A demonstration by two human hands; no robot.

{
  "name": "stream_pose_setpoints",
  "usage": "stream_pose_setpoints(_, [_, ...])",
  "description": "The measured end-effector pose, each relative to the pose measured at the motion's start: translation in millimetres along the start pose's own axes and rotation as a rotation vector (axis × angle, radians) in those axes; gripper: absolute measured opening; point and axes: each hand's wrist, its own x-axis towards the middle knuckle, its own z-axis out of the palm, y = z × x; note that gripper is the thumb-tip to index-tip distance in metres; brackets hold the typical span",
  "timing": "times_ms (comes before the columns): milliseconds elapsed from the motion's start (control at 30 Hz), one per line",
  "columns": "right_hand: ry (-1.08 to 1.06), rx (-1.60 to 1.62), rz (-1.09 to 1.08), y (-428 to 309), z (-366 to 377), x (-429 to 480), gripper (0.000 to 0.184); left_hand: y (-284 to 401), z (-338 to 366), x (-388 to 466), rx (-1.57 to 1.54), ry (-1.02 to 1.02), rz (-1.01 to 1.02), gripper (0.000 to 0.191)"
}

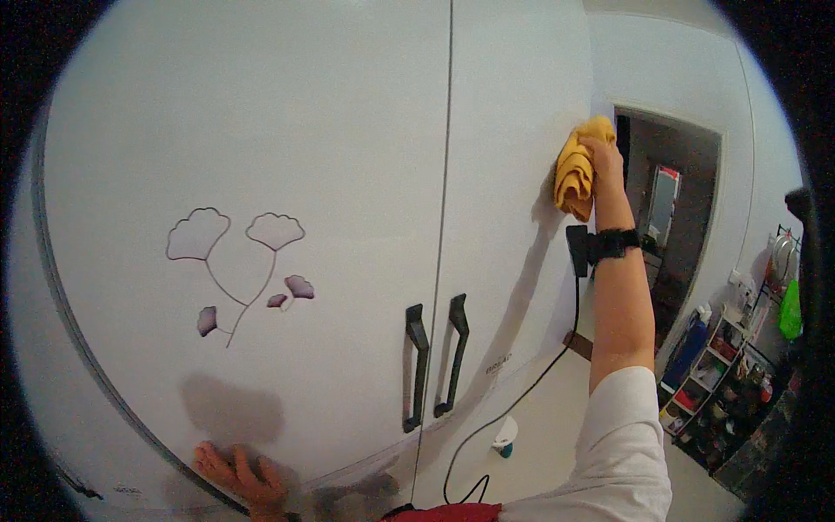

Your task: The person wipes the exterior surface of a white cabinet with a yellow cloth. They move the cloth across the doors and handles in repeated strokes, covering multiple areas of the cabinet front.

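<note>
My right hand (608,166) is stretched up to the right and grips a folded yellow cloth (574,173). The cloth is up against the right edge of a white wardrobe door (509,163); the palm is hidden. A black strap with a small box (577,251) sits around the right wrist, and a black cable hangs from it. Low on the left, my left hand (244,473) is bare with its fingers apart, by the left door (352,163). Whether it touches the door is unclear. That door carries a purple ginkgo-leaf design (248,303).
Two black door handles (417,368) jut out beside the gap between the doors. The cable (512,408) loops down near a white and teal object (505,436) on the pale floor. At the right are an open doorway (678,189) and a loaded storage rack (711,365).
</note>
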Motion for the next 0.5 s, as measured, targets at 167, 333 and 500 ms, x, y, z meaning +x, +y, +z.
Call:
stream_pose_setpoints(167, [-0.216,-0.170,-0.399,-79.0,83.8,-58.4,0.038,3.0,-6.8,6.6,-0.008,-0.019,-0.005,0.039])
stream_pose_setpoints(333, [-0.442,-0.442,-1.083,-97.4,132.5,-179.6,0.050,4.8,-3.0,6.0,-0.025,0.023,0.013,0.037])
stream_pose_setpoints(500, [-0.624,-0.440,-1.269,-67.3,106.8,-204.0,0.047,2.1,-1.6,2.4,-0.022,0.022,0.011,0.038])
